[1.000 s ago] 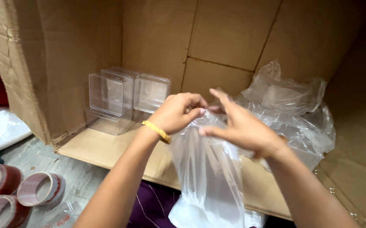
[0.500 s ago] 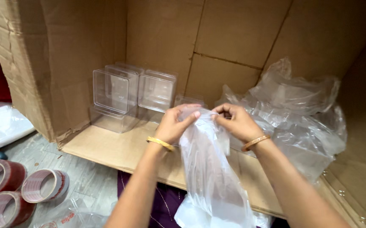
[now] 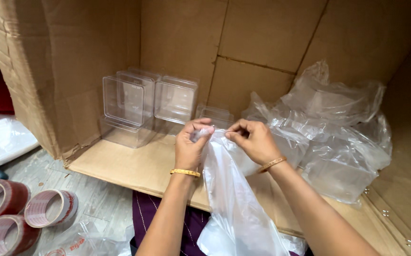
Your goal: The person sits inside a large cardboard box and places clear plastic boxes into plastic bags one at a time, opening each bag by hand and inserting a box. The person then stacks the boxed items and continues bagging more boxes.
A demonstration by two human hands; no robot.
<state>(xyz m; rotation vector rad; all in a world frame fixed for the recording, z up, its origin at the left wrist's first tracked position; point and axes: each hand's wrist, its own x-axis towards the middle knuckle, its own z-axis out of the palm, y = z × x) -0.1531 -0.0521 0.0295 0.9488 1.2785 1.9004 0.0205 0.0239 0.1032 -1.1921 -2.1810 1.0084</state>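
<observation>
Both hands, left hand (image 3: 189,148) and right hand (image 3: 253,140), pinch the top of a clear plastic bag (image 3: 236,204) before the cardboard box (image 3: 91,52). Inside the box stand clear containers (image 3: 141,106); crumpled plastic (image 3: 338,128) lies at its right, tape rolls (image 3: 23,213) outside at its left.

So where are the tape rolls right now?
The tape rolls lie at the bottom left of the head view, on the floor outside the cardboard box, left of the left hand.
</observation>
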